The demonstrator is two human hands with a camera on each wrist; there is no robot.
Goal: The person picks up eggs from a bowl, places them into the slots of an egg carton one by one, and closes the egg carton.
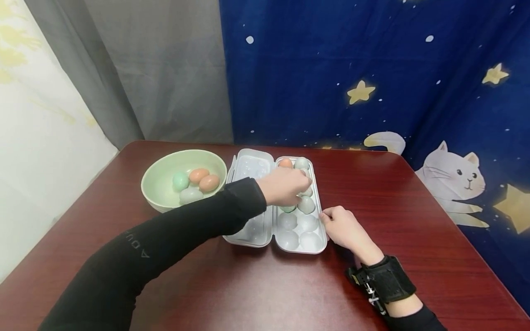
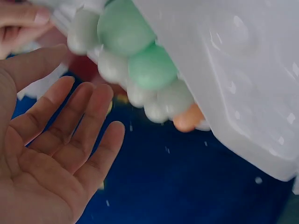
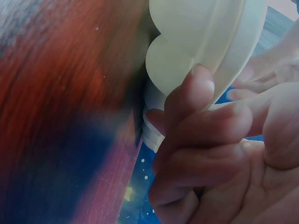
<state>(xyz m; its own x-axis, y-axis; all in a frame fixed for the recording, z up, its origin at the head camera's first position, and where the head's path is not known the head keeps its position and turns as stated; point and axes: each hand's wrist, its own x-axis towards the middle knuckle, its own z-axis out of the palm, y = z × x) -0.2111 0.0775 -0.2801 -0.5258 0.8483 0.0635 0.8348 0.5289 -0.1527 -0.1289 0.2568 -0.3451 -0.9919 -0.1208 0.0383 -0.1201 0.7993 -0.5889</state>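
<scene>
Above the carton [image 1: 299, 233], left hand [image 1: 285, 186] spreads, seemingly empty; right hand [image 1: 342, 225] pinches its rim [image 3: 250, 35].

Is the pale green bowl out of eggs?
No, in the head view the pale green bowl holds two brown eggs, a mint-green egg and a grey egg.

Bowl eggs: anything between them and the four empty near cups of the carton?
Yes: the rim of the bowl, then the open lid, lie between the eggs and those cups. The left sleeve also crosses above the lid. Nothing visible covers the cups themselves.
</scene>
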